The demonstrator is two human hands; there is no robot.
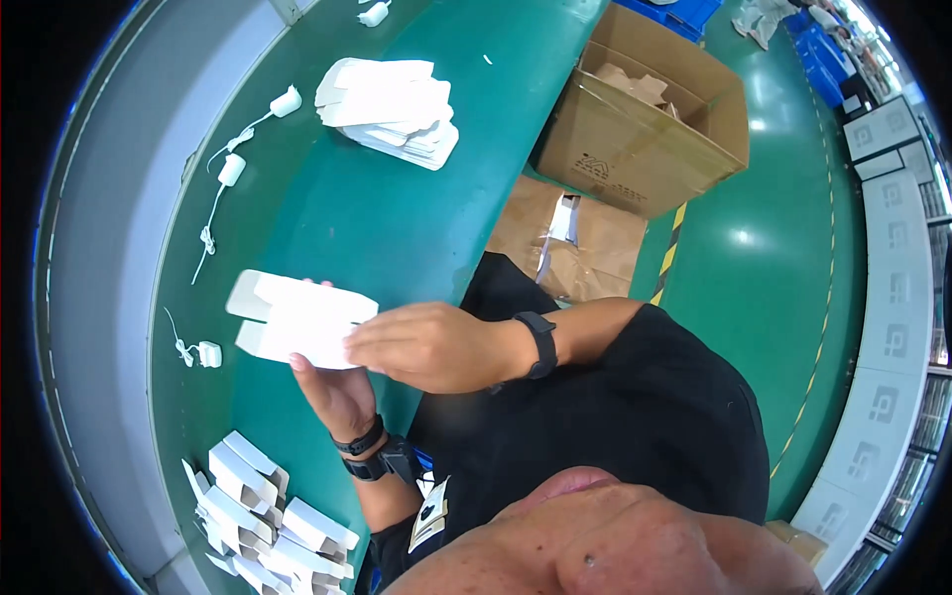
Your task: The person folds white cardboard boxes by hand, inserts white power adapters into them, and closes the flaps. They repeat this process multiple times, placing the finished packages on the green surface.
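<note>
A small white folding carton [309, 319], opened into a box shape, is between my two hands over the green table. My left hand [342, 399] holds it from below, thumb at the near edge and fingertips showing past the far edge. The fingers of my right hand [421, 347] are pressed together against the carton's right end, and its thumb is hidden. At the carton's left end, flaps stick out. Farther up the table lies a stack of flat white cartons [392, 109]. Toward the lower left sits a pile of opened-up white cartons [263, 506].
White plug adapters with cables, one an adapter [231, 171] and another near the carton [209, 354], line the table's left side. A large cardboard box [635, 139] with brown paper inside stands beyond the table's right edge. Brown cardboard [605, 243] lies beside it.
</note>
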